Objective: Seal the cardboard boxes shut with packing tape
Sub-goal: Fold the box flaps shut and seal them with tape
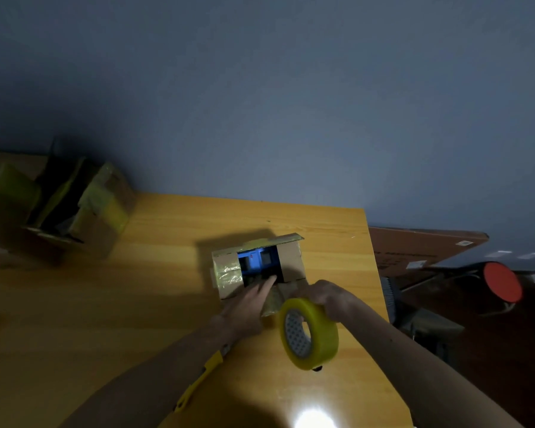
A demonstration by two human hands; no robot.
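small cardboard box (291,261) on the wooden table (105,304), close to its right edge and roughly midway between the far and near edges. top partly open: left flap folded in under a glossy strip of tape, right flap folded in bare, far flap standing up. dark gap between the flaps, with something blue (250,257) inside.

left hand (244,307) laid across the near side of the box, fingers straight and holding nothing, forefinger reaching to the edge of the gap. right hand (331,296) just beside the box's near right corner, fingers curled round a yellow tape roll (322,329), held on edge above the table with its core facing the camera. between the two hands a crinkled glossy patch, tape or flap, impossible to tell which.

under the left forearm, toward the near edge, a yellow cutter (198,384) flat on the wood. near it, at the near edge, a bright spot of glare (312,418).

at the far left corner, well apart, a second cardboard box (105,230), flaps up, patched with yellowish tape, blurred.

beyond the right edge, a flat brown carton (414,248) and a round red object (502,282) in dim light. blue-grey wall (291,103) behind.
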